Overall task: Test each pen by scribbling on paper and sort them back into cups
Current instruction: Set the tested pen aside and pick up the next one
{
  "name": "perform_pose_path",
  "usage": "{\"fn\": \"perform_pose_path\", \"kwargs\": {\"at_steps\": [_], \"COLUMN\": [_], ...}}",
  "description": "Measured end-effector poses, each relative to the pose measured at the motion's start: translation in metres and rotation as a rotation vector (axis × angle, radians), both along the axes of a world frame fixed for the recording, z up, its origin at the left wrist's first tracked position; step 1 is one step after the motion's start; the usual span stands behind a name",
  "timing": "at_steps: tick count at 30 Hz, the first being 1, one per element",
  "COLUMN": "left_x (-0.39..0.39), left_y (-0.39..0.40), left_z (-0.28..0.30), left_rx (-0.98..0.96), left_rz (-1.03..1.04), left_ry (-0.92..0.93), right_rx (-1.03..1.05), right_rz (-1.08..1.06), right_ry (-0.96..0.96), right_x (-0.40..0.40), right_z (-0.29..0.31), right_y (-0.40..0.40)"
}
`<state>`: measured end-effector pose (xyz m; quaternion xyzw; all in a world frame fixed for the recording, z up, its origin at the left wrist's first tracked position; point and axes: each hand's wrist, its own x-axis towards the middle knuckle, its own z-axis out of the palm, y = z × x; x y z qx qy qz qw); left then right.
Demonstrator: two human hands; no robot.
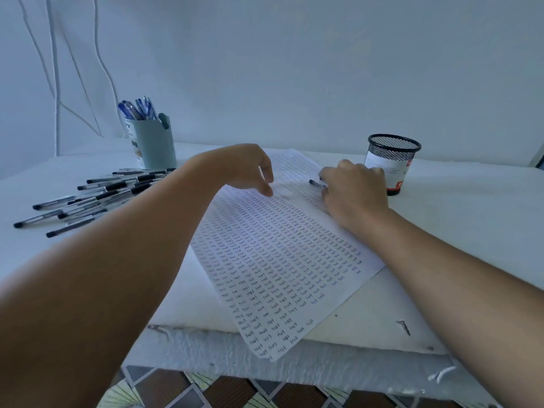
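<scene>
Nearest of all, below the worktop's edge, a tiled floor (223,391) in brown, grey and pale green shows in a diamond pattern. Above it runs the rough, chipped front edge of the white worktop (441,231), with a small dark screw (404,327) lying near the right end of that edge. A long sheet of paper (282,269) lies aslant across the middle, its near corner hanging just over the edge, and it is covered in rows of small handwritten words. Both forearms reach over it from the near side. The left hand (247,169) hovers over the far part of the sheet with fingers loosely curled downward and holding nothing, a fingertip touching or nearly touching the paper. The right hand (353,189) rests on the paper's right side, its fingers curled round a dark pen (316,183) whose end points left. On the left of the worktop a spread of black-capped pens (88,198) lies loose, heaped and overlapping. Just beyond them stands a pale grey-green cup (154,144) holding blue pens (138,108) upright. On the far right, just behind the right hand, stands a black mesh cup (393,161) with a white and red label; its contents cannot be made out. Behind everything rises a plain pale wall (294,69), with thin white cables (56,69) hanging down it at the far left.
</scene>
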<state>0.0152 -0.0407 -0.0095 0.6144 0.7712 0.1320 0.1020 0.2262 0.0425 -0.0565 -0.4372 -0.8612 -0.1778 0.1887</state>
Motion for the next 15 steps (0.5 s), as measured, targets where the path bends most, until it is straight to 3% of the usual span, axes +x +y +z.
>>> {"fn": "perform_pose_path", "kwargs": {"at_steps": [6, 11, 15], "left_x": [-0.016, -0.030, -0.045], "left_y": [-0.025, -0.049, -0.077], "left_z": [0.000, 0.013, 0.027], "left_rx": [0.007, 0.061, -0.111], "left_rz": [0.038, 0.105, 0.198], "left_ry": [0.038, 0.162, 0.345], "right_rx": [-0.023, -0.280, -0.441], "right_rz": [0.065, 0.369, 0.590], "right_ry": [-0.008, 0.095, 0.184], "right_x": [-0.021, -0.070, -0.108], "right_z": [0.014, 0.027, 0.032], "right_y": [-0.017, -0.058, -0.095]}}
